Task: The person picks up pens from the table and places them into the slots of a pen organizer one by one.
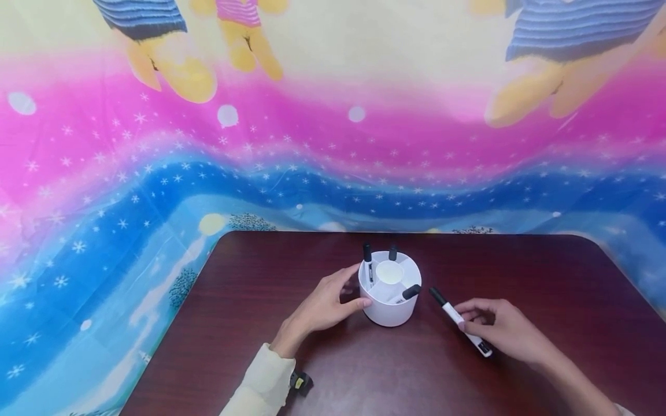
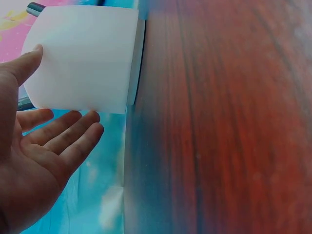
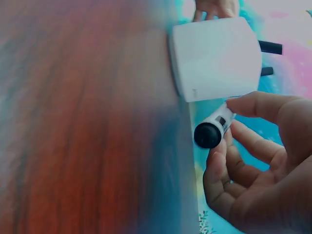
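A round white pen holder (image 1: 387, 315) with inner compartments stands on the table. Three black-capped markers lean in it: one at the left (image 1: 367, 260), another at the back (image 1: 392, 253) and a third at the front right (image 1: 411, 292). My left hand (image 1: 325, 303) is at the holder's left side, thumb touching the wall near the front. In the left wrist view its fingers (image 2: 73, 136) are extended beside the holder. To the holder's right, my right hand (image 1: 504, 329) pinches a white marker (image 1: 458, 319) with a black cap, tilted with the cap toward the holder.
The dark red wooden table (image 1: 250, 277) has rounded far corners. Behind it hangs a colourful cloth (image 1: 312, 127) printed with bears and snowflakes. A small black object (image 1: 300, 381) shows beside the left sleeve (image 1: 265, 378).
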`<state>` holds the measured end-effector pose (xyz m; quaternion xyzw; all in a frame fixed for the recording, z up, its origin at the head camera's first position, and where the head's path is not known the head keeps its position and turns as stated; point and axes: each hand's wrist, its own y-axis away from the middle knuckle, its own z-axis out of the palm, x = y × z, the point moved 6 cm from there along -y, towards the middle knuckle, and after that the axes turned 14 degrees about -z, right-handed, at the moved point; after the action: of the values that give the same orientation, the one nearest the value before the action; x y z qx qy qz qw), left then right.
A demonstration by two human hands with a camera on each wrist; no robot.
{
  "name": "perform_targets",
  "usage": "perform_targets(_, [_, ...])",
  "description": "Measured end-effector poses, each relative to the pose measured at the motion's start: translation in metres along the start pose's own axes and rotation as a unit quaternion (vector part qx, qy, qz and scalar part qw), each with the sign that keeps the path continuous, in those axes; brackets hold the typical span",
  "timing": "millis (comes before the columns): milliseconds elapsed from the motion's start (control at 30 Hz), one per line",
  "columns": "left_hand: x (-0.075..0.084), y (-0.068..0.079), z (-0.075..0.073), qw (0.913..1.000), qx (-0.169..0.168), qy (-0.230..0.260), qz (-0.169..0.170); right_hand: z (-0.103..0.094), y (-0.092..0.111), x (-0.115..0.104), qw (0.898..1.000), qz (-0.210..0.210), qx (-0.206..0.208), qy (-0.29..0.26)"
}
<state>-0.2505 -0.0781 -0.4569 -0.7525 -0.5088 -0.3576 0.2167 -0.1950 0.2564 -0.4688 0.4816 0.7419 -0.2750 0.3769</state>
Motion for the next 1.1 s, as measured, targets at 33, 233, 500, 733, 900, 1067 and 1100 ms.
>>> perform_targets(33, [0.0, 0.0, 0.0, 1.0, 0.0, -0.001, -0.001, -0.001, -0.001, -0.001, 1.0, 0.001, 0.005, -0.01])
perform_targets(233, [0.0, 0.0, 0.0, 1.0, 0.001, 0.004, -0.004, -0.001, -0.009, -0.009, 0.997, -0.019, 0.03, -0.064])
perform_targets(500, [-0.001, 0.0, 0.0, 1.0, 0.002, 0.001, 0.0, -0.007, -0.022, -0.023, 0.993, -0.038, 0.079, -0.073])
perform_targets(733, [-0.001, 0.0, 0.0, 1.0, 0.003, 0.004, 0.0, -0.006, -0.032, -0.032, 0.99, -0.053, 0.098, -0.09])
perform_targets(900, [0.0, 0.0, 0.0, 1.0, 0.002, 0.003, -0.001, -0.007, -0.038, -0.037, 0.984, -0.069, 0.122, -0.112])
perform_targets(1067, [0.001, 0.0, -0.001, 1.0, 0.001, 0.006, 0.0, -0.008, -0.046, -0.043, 0.979, -0.077, 0.144, -0.126])
perform_targets(1100, [0.001, 0.0, -0.001, 1.0, 0.001, 0.007, 0.001, -0.008, -0.047, -0.044, 0.978, -0.078, 0.147, -0.128])
